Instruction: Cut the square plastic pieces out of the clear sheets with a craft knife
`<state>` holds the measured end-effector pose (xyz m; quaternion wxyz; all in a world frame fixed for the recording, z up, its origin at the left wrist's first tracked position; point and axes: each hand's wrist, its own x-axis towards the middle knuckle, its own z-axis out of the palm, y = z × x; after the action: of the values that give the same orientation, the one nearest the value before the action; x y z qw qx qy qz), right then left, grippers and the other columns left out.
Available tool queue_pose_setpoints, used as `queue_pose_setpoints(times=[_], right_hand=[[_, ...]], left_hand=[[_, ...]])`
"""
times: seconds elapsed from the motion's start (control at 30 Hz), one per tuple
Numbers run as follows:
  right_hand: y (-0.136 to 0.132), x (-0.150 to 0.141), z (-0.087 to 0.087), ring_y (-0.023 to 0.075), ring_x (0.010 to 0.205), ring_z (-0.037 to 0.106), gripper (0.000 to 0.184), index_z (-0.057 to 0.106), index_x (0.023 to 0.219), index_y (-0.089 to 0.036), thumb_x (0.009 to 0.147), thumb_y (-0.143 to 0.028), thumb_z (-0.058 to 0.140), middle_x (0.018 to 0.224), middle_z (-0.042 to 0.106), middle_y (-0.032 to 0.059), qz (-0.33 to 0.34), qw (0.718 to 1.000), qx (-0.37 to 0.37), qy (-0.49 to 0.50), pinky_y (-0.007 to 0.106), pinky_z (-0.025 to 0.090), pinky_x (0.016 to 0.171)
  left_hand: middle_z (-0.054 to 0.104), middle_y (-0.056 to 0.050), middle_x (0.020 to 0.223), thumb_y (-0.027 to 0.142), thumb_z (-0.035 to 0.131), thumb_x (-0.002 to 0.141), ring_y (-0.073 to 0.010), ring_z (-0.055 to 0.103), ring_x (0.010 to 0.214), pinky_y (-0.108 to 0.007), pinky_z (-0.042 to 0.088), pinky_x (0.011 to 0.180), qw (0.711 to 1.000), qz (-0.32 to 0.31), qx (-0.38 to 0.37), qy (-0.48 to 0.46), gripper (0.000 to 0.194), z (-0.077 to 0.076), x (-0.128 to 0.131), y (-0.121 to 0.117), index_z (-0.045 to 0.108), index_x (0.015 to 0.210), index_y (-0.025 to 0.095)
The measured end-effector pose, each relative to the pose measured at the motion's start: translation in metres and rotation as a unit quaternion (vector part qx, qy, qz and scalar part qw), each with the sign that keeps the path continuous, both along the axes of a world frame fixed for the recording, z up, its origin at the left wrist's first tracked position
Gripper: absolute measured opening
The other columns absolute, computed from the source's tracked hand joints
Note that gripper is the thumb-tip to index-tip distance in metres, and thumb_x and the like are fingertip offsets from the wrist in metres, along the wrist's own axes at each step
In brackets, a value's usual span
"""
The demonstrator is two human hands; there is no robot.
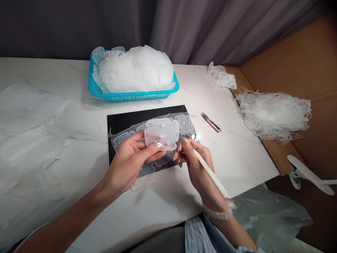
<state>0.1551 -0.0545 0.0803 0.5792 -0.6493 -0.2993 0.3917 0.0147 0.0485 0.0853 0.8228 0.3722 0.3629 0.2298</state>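
Note:
My left hand [137, 151] pinches a translucent white silicone pad [162, 131] with small raised nubs and slots, thumb on its front. Close to the pad's lower right corner, my right hand [196, 158] is closed round a slim white-handled tool [212, 174]; its working tip is hidden by the fingers. Below both hands lies a black board [126, 121] on the table. A clear moulded sheet [184, 123] with several similar pad shapes rests on that board, partly covered by my hands.
A blue basket [134, 96] heaped with white pads stands at the back. Small thread snips [211, 123] lie right of the board. Stringy white trimmings [273, 114] pile up by a cardboard box [297, 63]. Translucent sheets [28, 123] cover the table's left side.

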Motion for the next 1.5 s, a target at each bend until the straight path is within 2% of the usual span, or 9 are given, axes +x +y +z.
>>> queue_pose_setpoints(times=[0.1, 0.17, 0.37, 0.57, 0.7, 0.83, 1.23, 1.37, 1.5], right_hand=[[-0.002, 0.002, -0.005, 0.0119, 0.062, 0.051, 0.025, 0.063, 0.086, -0.020, 0.098, -0.040, 0.053, 0.077, 0.065, 0.0012, -0.032, 0.999, 0.006, 0.033, 0.025, 0.044, 0.059], [-0.001, 0.002, -0.005, 0.0124, 0.063, 0.052, 0.023, 0.066, 0.090, -0.020, 0.097, -0.040, 0.056, 0.077, 0.066, 0.0013, -0.036, 0.999, -0.007, -0.019, 0.025, 0.044, 0.059], [0.005, -0.006, -0.006, 0.0107, 0.055, 0.048, 0.032, 0.060, 0.071, -0.019, 0.096, -0.040, 0.057, 0.061, 0.056, -0.0025, 0.010, 0.987, -0.016, -0.161, 0.023, 0.038, 0.052], [0.009, -0.008, -0.013, 0.0096, 0.050, 0.036, 0.044, 0.044, 0.062, -0.020, 0.101, -0.041, 0.045, 0.055, 0.042, -0.0047, -0.018, 0.974, 0.024, -0.224, 0.024, 0.030, 0.048], [0.008, -0.004, -0.011, 0.0100, 0.051, 0.034, 0.050, 0.036, 0.058, -0.021, 0.102, -0.045, 0.042, 0.054, 0.037, -0.0046, -0.051, 0.981, 0.009, -0.188, 0.025, 0.029, 0.049], [0.001, 0.001, -0.005, 0.0108, 0.053, 0.039, 0.045, 0.046, 0.062, -0.020, 0.099, -0.046, 0.049, 0.056, 0.045, -0.0037, -0.066, 0.990, 0.009, -0.124, 0.025, 0.033, 0.053], [0.001, -0.002, -0.002, 0.0109, 0.057, 0.042, 0.038, 0.052, 0.070, -0.020, 0.095, -0.047, 0.057, 0.061, 0.050, -0.0035, 0.022, 0.999, 0.001, 0.022, 0.026, 0.034, 0.056], [-0.002, 0.003, -0.010, 0.0109, 0.055, 0.041, 0.033, 0.054, 0.080, -0.020, 0.094, -0.050, 0.057, 0.066, 0.053, -0.0031, 0.013, 0.998, 0.005, 0.067, 0.025, 0.033, 0.054], [-0.011, 0.015, -0.021, 0.0124, 0.057, 0.040, 0.039, 0.050, 0.072, -0.021, 0.095, -0.053, 0.053, 0.065, 0.052, -0.0016, -0.022, 0.999, -0.011, 0.034, 0.027, 0.032, 0.055]], left_hand=[[0.079, -0.004, 0.099, 0.021, 0.076, 0.084, -0.0158, 0.075, 0.094, -0.019, 0.060, 0.083, 1.000, 0.005, -0.003, 0.005, 0.025, -0.001, 0.001, 0.001, 0.070, 0.109, 0.018], [0.079, -0.005, 0.100, 0.021, 0.076, 0.084, -0.0161, 0.075, 0.094, -0.019, 0.060, 0.084, 1.000, 0.009, -0.003, 0.004, 0.027, -0.002, 0.002, 0.001, 0.070, 0.110, 0.018], [0.079, -0.007, 0.098, 0.021, 0.073, 0.086, -0.0157, 0.075, 0.090, -0.022, 0.061, 0.083, 0.999, -0.012, -0.034, -0.015, 0.027, -0.005, 0.003, -0.001, 0.067, 0.112, 0.015], [0.078, -0.009, 0.104, 0.018, 0.071, 0.088, -0.0148, 0.074, 0.092, -0.022, 0.060, 0.085, 0.997, -0.054, -0.047, -0.015, 0.028, -0.005, 0.002, 0.000, 0.066, 0.115, 0.015], [0.078, -0.009, 0.102, 0.020, 0.072, 0.087, -0.0157, 0.075, 0.092, -0.020, 0.059, 0.084, 0.997, -0.063, -0.047, -0.007, 0.028, -0.001, 0.001, -0.003, 0.067, 0.114, 0.015], [0.079, -0.007, 0.102, 0.021, 0.075, 0.084, -0.0162, 0.075, 0.095, -0.019, 0.059, 0.084, 0.999, -0.035, -0.038, 0.005, 0.030, 0.002, 0.002, -0.004, 0.067, 0.113, 0.016], [0.078, -0.007, 0.106, 0.025, 0.076, 0.084, -0.0169, 0.074, 0.097, -0.023, 0.059, 0.088, 1.000, -0.024, 0.003, 0.013, 0.034, 0.004, 0.002, -0.005, 0.067, 0.116, 0.017], [0.078, -0.007, 0.104, 0.029, 0.078, 0.082, -0.0188, 0.074, 0.098, -0.027, 0.059, 0.090, 0.999, 0.012, 0.037, 0.033, 0.039, 0.001, 0.000, 0.004, 0.066, 0.116, 0.017], [0.078, -0.010, 0.102, 0.032, 0.080, 0.079, -0.0215, 0.074, 0.094, -0.031, 0.060, 0.089, 0.991, 0.069, 0.095, 0.065, 0.040, 0.000, -0.008, 0.030, 0.067, 0.112, 0.013]])
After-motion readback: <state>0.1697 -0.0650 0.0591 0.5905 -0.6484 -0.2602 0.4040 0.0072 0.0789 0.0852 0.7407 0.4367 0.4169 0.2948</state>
